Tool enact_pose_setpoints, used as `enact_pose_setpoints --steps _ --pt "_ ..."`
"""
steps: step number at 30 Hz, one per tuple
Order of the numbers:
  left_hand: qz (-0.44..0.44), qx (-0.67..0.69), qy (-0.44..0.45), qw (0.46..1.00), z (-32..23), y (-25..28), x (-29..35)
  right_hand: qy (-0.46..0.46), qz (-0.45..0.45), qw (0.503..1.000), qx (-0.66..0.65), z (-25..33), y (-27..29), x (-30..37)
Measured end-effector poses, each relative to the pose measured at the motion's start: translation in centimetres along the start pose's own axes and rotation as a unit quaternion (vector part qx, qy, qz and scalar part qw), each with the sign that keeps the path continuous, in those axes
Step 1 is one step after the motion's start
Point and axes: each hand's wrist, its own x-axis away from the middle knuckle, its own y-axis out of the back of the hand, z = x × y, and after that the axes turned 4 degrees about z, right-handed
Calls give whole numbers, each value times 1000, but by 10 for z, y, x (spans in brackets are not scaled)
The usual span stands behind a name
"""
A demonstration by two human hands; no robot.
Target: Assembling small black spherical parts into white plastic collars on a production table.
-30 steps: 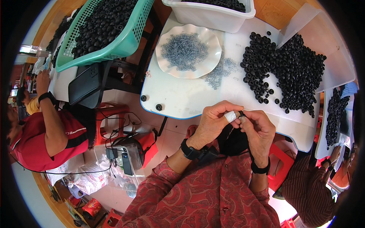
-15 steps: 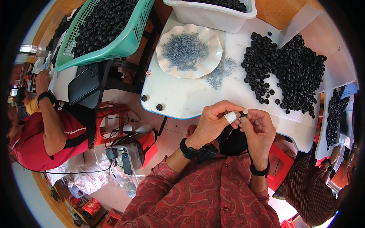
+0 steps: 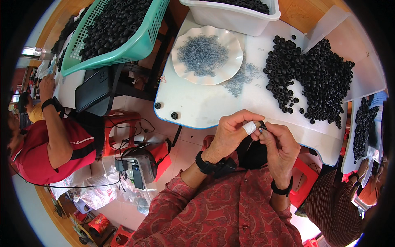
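The fingers (image 3: 242,117) are drawn in narrow, the tips of the left hand (image 3: 230,136) and the right hand (image 3: 284,146) meeting on one small black ring (image 3: 262,123) by the table's near edge. Fingertips cover most of that ring; its visible sliver slants roughly from eleven toward five o'clock, and I cannot tell which way its hole faces. A white wrap (image 3: 249,127) circles the left thumb. With the hands as the clock's centre, the white table (image 3: 193,103) spreads from about nine through twelve to three. At ten, beyond the table, a green basket (image 3: 144,45) with pierced sides is heaped with black beads (image 3: 115,33). At two, a clear bin (image 3: 364,61) seems tipped on its side, and a broad heap of black rings (image 3: 325,74) lies against it, spreading over the tabletop toward one. Near twelve, a white tub (image 3: 234,18) holds more black pieces (image 3: 238,6). At eleven, a wavy-rimmed plate (image 3: 236,61) carries a mound of tiny greyish bits (image 3: 203,55), too small to make out singly; others lie loose just beside its rim, at the plate's four o'clock. At nine, two loose rings (image 3: 174,115) sit near each other, not touching, by the table's rounded corner.
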Motion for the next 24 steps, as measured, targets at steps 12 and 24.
enact_pose_setpoints --steps 12,24 --pt "1 116 83 990 6 5 1 56 54 992 99 1 11 -13" --pt "-4 115 83 990 10 8 2 58 46 994 77 -12 8 -12"
